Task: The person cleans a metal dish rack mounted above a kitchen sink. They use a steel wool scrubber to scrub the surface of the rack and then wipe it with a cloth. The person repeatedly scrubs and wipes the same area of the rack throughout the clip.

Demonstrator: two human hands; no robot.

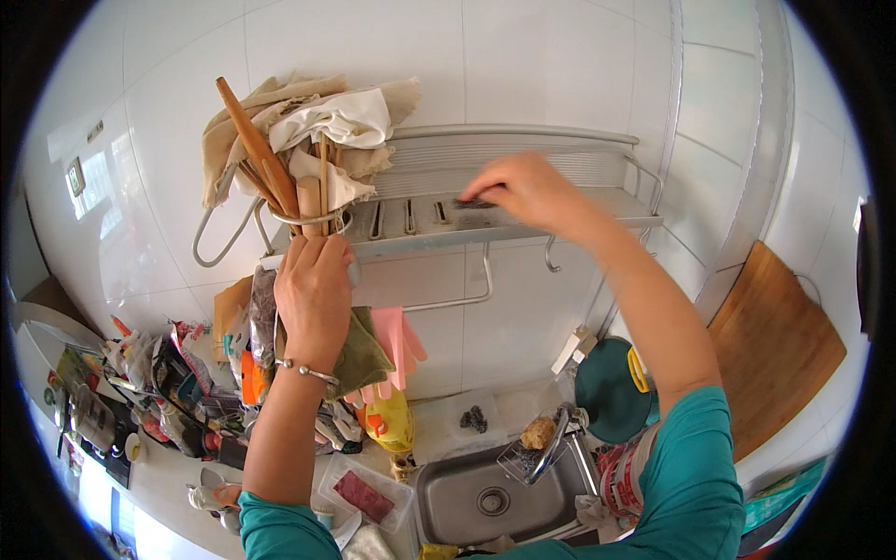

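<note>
My right hand [525, 189] is blurred over the metal wall shelf [588, 201], pinching a small dark item [476, 204] against its slotted surface; the blur hides what it is. At the shelf's left end, my left hand [313, 280] is closed on the utensil holder [308, 218], just under its ring. From that ring rise a wooden rolling pin [259, 147], a thicker wooden handle [309, 199] and several sticks. Beige cloths [245, 119] and a white cloth [343, 120] are heaped behind them.
Below is a steel sink [455, 500] with a wire caddy [518, 462] at its faucet. Pink rubber gloves [393, 343] and a green cloth [364, 357] hang under the shelf. At right leans a wooden cutting board [777, 350]. A plastic tray [399, 483] holds red meat.
</note>
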